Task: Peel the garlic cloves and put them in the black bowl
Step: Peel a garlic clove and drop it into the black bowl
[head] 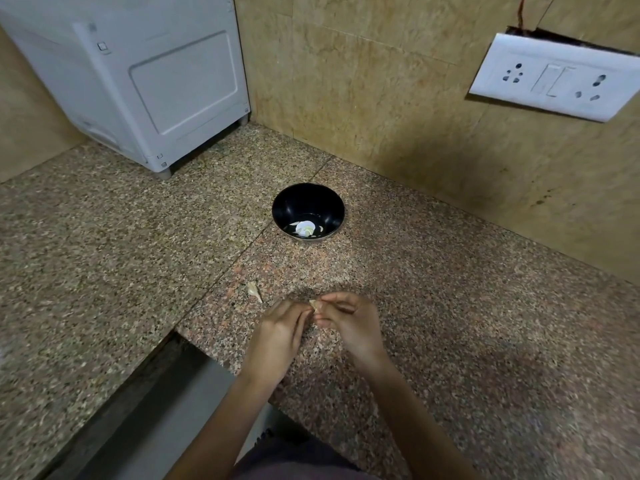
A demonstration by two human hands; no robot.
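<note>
The left hand (280, 329) and right hand (349, 320) both pinch one garlic clove (315, 305) at lower centre, while a loose clove (254, 291) on the counter (450, 306) points its tip lower right.

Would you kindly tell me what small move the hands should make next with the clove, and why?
Probably peel the skin away from the garlic clove pinched between the left hand and right hand. It looks tan and papery, so seemingly unpeeled and not ready for the black bowl, which holds pale pieces. A second clove lies on the counter.
</note>
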